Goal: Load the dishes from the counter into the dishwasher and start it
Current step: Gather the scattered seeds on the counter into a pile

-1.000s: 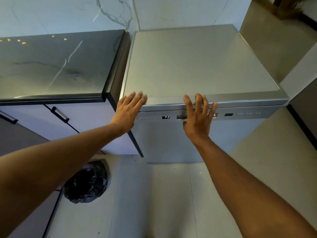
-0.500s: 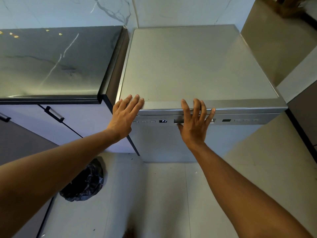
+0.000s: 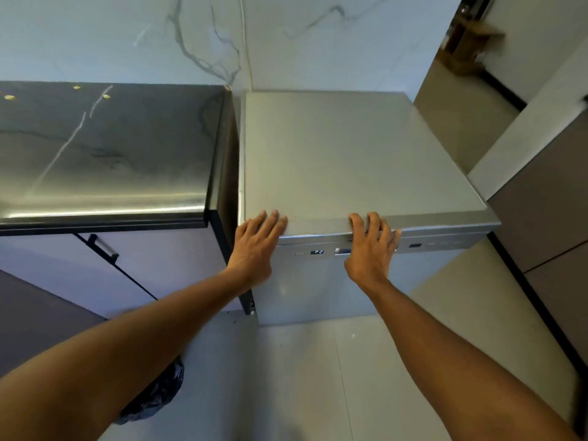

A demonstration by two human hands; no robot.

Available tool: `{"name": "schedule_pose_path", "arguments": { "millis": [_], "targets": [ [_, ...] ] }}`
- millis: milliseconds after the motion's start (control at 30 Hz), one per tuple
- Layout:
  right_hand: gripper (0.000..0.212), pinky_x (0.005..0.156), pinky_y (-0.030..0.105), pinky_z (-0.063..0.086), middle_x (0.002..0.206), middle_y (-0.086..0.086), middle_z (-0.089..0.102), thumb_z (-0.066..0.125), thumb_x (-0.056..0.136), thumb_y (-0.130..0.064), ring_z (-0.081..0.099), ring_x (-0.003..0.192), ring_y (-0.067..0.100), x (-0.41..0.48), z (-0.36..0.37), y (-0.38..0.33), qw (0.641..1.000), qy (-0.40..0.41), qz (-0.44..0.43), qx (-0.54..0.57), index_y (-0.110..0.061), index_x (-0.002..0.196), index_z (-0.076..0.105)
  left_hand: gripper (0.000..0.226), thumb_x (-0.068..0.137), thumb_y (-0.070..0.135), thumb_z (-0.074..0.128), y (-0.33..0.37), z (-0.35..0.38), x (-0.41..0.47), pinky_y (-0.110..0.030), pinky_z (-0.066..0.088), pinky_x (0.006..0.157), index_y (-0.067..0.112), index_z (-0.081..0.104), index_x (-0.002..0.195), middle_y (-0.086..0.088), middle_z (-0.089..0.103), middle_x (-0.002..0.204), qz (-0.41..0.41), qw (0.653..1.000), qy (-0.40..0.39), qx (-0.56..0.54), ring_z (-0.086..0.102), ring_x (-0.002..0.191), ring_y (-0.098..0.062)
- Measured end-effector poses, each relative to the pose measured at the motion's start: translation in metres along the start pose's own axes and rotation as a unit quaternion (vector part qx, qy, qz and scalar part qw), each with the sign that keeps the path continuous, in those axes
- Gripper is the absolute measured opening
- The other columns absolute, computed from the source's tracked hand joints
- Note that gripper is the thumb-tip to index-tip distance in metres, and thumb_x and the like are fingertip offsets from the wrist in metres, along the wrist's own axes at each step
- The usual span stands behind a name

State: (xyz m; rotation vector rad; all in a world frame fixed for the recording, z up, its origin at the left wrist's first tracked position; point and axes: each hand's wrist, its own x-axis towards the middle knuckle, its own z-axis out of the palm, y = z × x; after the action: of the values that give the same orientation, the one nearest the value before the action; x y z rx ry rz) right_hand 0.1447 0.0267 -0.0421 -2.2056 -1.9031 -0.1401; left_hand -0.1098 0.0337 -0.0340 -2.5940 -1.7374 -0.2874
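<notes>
Both arms are bare. The left forearm and the right forearm are uncovered from the frame's edge to the wrist, wide near the camera and narrowing toward the wrist. The left grip and the right grip are bare hands seen from the back, with knuckles and fingers showing.

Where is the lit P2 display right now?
Head view: the display sits on the front of the dishwasher, just under its top edge, between the left hand and the right hand.
</notes>
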Motion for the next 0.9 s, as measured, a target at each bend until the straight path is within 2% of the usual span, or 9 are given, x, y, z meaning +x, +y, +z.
{"name": "schedule_pose_path", "arguments": {
  "millis": [100, 200, 300, 400, 567, 633, 733, 833, 900],
  "targets": [
    [0.086, 0.116, 0.058, 0.022, 0.139, 0.009, 0.033, 0.078, 0.062, -0.003, 0.032, 0.131, 0.036, -0.001, -0.017, -0.008, 0.999, -0.039, 0.008, 0.003, -0.026, 0.136, 0.040, 0.073, 0.076, 0.020, 0.069, -0.010, -0.025, -0.001, -0.041, 0.035, 0.104, 0.024, 0.044, 0.144, 0.000, 0.040, 0.154, 0.021, 0.997, -0.023, -0.075, 0.039, 0.136, -0.028],
    [0.059, 0.103, 0.044, 0.036, 0.125, 0.010, 0.049, 0.071, 0.067, -0.003, 0.048, 0.115, 0.037, 0.008, -0.036, -0.017, 0.997, -0.053, 0.029, 0.041, -0.020, 0.121, 0.057, 0.042, 0.084, 0.022, 0.068, -0.040, -0.049, -0.014, -0.040, 0.043, 0.098, 0.024, 0.062, 0.125, 0.003, 0.062, 0.129, 0.006, 0.982, -0.007, -0.191, 0.052, 0.122, -0.023],
    [0.040, 0.090, 0.039, 0.046, 0.117, 0.009, 0.061, 0.059, 0.075, 0.003, 0.057, 0.107, 0.036, 0.021, -0.051, -0.053, 0.978, -0.016, 0.065, 0.196, -0.020, 0.105, 0.072, 0.029, 0.084, 0.019, 0.070, -0.096, -0.063, -0.037, -0.043, 0.048, 0.090, 0.024, 0.068, 0.112, 0.003, 0.068, 0.111, -0.018, 0.974, 0.105, -0.201, 0.058, 0.110, -0.022],
    [0.037, 0.090, 0.032, 0.045, 0.119, 0.002, 0.064, 0.059, 0.080, 0.002, 0.056, 0.113, 0.027, 0.032, -0.050, -0.106, 0.949, 0.042, 0.053, 0.307, -0.020, 0.108, 0.071, 0.024, 0.083, 0.015, 0.071, -0.152, -0.074, -0.051, -0.041, 0.047, 0.086, 0.021, 0.069, 0.106, 0.003, 0.067, 0.108, -0.043, 0.967, 0.179, -0.173, 0.057, 0.106, -0.022],
    [0.025, 0.091, 0.023, 0.040, 0.112, -0.001, 0.065, 0.066, 0.084, -0.007, 0.057, 0.109, 0.022, 0.056, -0.032, -0.240, 0.920, 0.039, -0.074, 0.383, -0.021, 0.105, 0.070, 0.023, 0.084, 0.028, 0.065, -0.248, -0.100, -0.068, -0.039, 0.045, 0.087, 0.021, 0.071, 0.104, 0.003, 0.068, 0.109, -0.143, 0.965, 0.190, -0.110, 0.058, 0.106, -0.023],
    [0.024, 0.094, 0.026, 0.042, 0.113, 0.000, 0.063, 0.067, 0.083, -0.012, 0.056, 0.109, 0.022, 0.066, -0.021, -0.288, 0.914, 0.020, -0.144, 0.378, -0.019, 0.106, 0.070, 0.025, 0.082, 0.030, 0.066, -0.279, -0.105, -0.072, -0.037, 0.044, 0.085, 0.021, 0.071, 0.105, 0.001, 0.069, 0.108, -0.199, 0.957, 0.189, -0.093, 0.060, 0.106, -0.024],
    [0.035, 0.099, 0.033, 0.045, 0.122, 0.000, 0.056, 0.067, 0.085, -0.026, 0.049, 0.118, 0.022, 0.093, 0.000, -0.356, 0.909, -0.037, -0.247, 0.334, -0.021, 0.120, 0.066, 0.036, 0.080, 0.039, 0.060, -0.324, -0.109, -0.074, -0.037, 0.045, 0.086, 0.019, 0.070, 0.109, -0.001, 0.068, 0.111, -0.294, 0.934, 0.186, -0.084, 0.060, 0.107, -0.024],
    [0.046, 0.105, 0.033, 0.037, 0.134, 0.002, 0.045, 0.067, 0.088, -0.034, 0.041, 0.126, 0.020, 0.119, 0.019, -0.414, 0.903, -0.109, -0.264, 0.322, -0.026, 0.133, 0.057, 0.042, 0.081, 0.047, 0.057, -0.370, -0.106, -0.073, -0.043, 0.044, 0.096, 0.021, 0.067, 0.112, -0.001, 0.068, 0.111, -0.360, 0.913, 0.179, -0.058, 0.061, 0.107, -0.024],
    [0.052, 0.108, 0.034, 0.036, 0.139, 0.004, 0.040, 0.067, 0.090, -0.036, 0.039, 0.130, 0.023, 0.135, 0.033, -0.446, 0.898, -0.140, -0.253, 0.331, -0.026, 0.138, 0.052, 0.040, 0.082, 0.046, 0.065, -0.401, -0.103, -0.070, -0.052, 0.034, 0.108, 0.023, 0.064, 0.116, 0.000, 0.065, 0.113, -0.396, 0.902, 0.163, -0.044, 0.058, 0.112, -0.025]
  ]
}}
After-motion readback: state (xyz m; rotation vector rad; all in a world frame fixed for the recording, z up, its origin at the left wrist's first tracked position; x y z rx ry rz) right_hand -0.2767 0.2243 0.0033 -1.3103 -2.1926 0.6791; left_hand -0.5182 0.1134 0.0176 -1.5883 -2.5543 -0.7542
